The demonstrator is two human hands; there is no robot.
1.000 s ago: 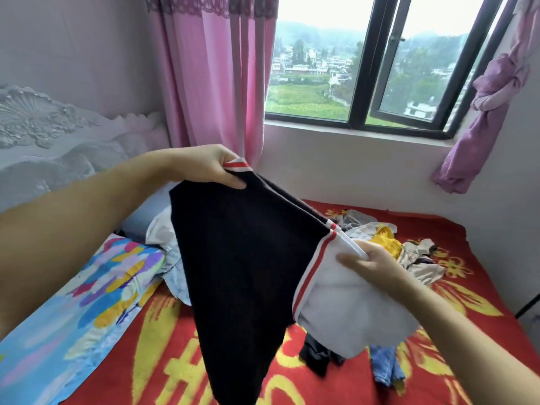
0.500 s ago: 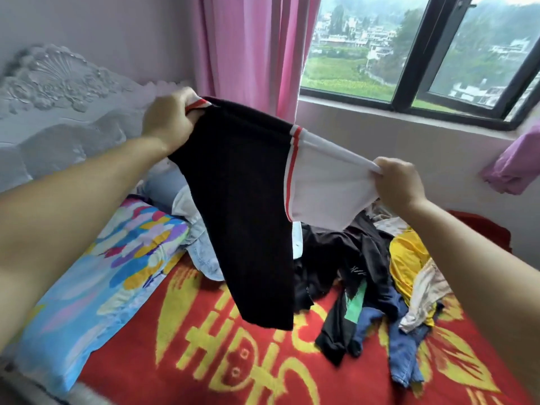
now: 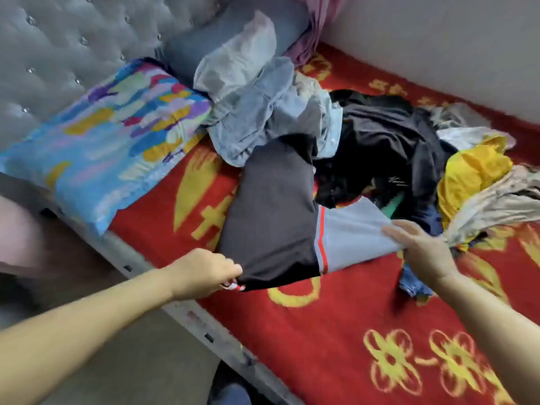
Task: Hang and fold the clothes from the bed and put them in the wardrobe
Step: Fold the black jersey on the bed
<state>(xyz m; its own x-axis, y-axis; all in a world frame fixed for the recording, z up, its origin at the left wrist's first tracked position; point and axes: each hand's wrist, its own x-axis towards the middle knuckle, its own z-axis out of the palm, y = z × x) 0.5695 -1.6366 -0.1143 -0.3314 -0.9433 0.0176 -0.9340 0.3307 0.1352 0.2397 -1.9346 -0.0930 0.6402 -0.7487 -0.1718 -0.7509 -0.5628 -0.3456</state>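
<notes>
**Black-and-white shirt laid on the bed**

The black-and-white shirt (image 3: 271, 217) lies on the red blanket (image 3: 336, 331) at the bed's near edge, against the clothes pile (image 3: 388, 141). The left hand (image 3: 201, 273) pinches its black corner at the striped trim. The right hand (image 3: 420, 249) presses flat, fingers straight, on the white sleeve.

The bed (image 3: 336, 325) wears a red blanket with yellow patterns. Against its headboard edge lie 2 pillows: a multicoloured pillow (image 3: 111, 141) and a grey pillow (image 3: 233, 33). A black-and-white garment (image 3: 292, 217) lies flat near the front edge, beside a heap of clothes (image 3: 394, 147).
</notes>
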